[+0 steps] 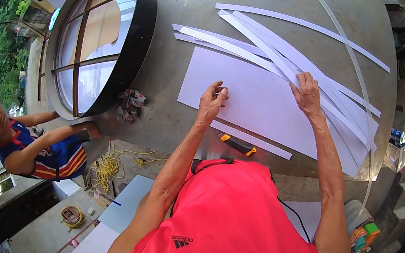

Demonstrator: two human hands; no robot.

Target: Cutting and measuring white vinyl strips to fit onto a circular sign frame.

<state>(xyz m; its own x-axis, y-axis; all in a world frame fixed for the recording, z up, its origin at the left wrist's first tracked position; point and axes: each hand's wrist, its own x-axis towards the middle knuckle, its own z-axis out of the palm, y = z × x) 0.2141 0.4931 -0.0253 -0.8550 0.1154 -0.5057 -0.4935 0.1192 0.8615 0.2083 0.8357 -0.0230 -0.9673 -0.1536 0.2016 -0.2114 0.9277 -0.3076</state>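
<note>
A large white sheet lies on the grey metal table in front of me. Over its left part is my left hand, fingers curled in toward the thumb; whatever they may hold is too small to make out. My right hand is closed on the white strips, its fingertips at the edge of the bundle. These long strips fan out and cross each other over the sheet's far and right parts. Nearer to me are a short white strip and a black and yellow utility knife.
A big round black-rimmed frame with brown crossbars stands at the left. A co-worker has hands by its lower edge. A crumpled cloth lies beside it. Yellow cord lies on the floor. A translucent strip bends across the right.
</note>
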